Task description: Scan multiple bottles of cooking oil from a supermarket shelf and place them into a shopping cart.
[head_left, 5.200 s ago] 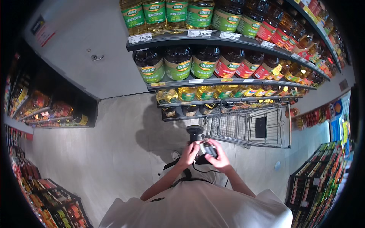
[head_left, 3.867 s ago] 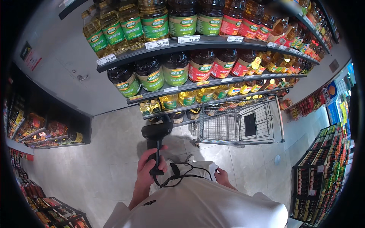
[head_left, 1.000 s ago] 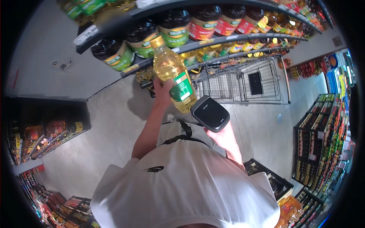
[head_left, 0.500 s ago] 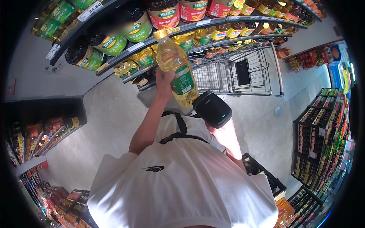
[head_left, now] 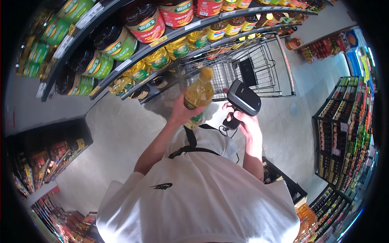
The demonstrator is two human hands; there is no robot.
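A clear bottle of golden cooking oil (head_left: 201, 92) with a yellow cap and a green label stands nearly upright in front of my body. Wrapped around its lower half, my left hand (head_left: 184, 110) is closed on it. To the right, my right hand (head_left: 243, 120) grips the handle of a black handheld barcode scanner (head_left: 244, 97), its head raised above my fingers. A thin dark cord hangs below the handle. Bottle and scanner are apart from each other. Part of the label is covered by my left fingers.
Curved shelves of oil bottles (head_left: 146, 24) run across the top, with price strips along their edges. Just beyond my hands is a metal shopping cart (head_left: 259, 69). At the right stands a rack of dark bottles (head_left: 338, 129); a low display (head_left: 52, 150) is at the left.
The oil bottle has come lower and nearer my body and is more upright. My right hand has turned the scanner, moving it right and up, away from the bottle. The view has shifted.
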